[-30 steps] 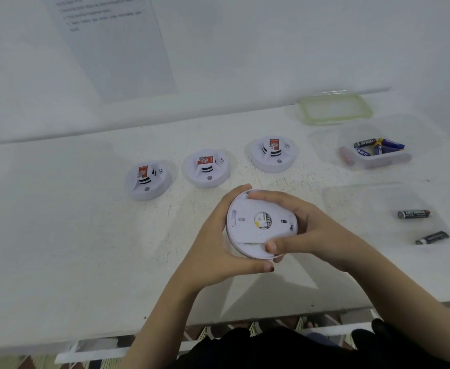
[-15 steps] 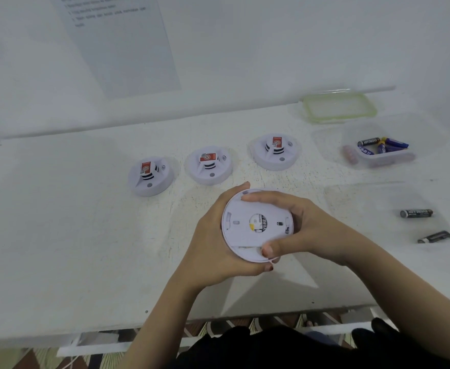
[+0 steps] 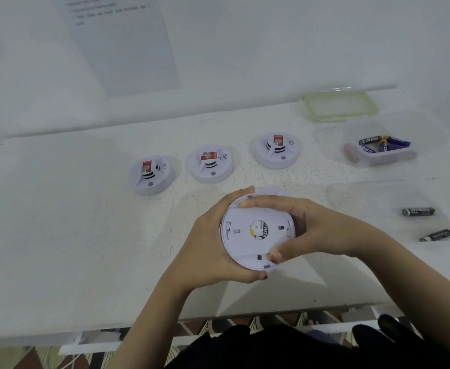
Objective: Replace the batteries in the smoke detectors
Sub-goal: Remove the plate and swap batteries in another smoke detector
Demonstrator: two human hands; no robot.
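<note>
Round white plastic smoke detector (image 3: 248,235), back facing up, held at frame centre.
Slightly lower than half a second ago; left hand (image 3: 208,243) still cups its left rim, right hand (image 3: 317,227) clamps its right side with curled fingers and thumb.

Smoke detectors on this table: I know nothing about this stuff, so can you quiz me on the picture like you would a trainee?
1. True or false: the left hand and the right hand both grip the held smoke detector, its flat back facing the camera.
2. How many other detectors sit on the table? A two, B three, C five.
3. Fill in: the two loose black batteries lie to the ___ of the held smoke detector.
Key: 1 true; 2 B; 3 right.
</note>
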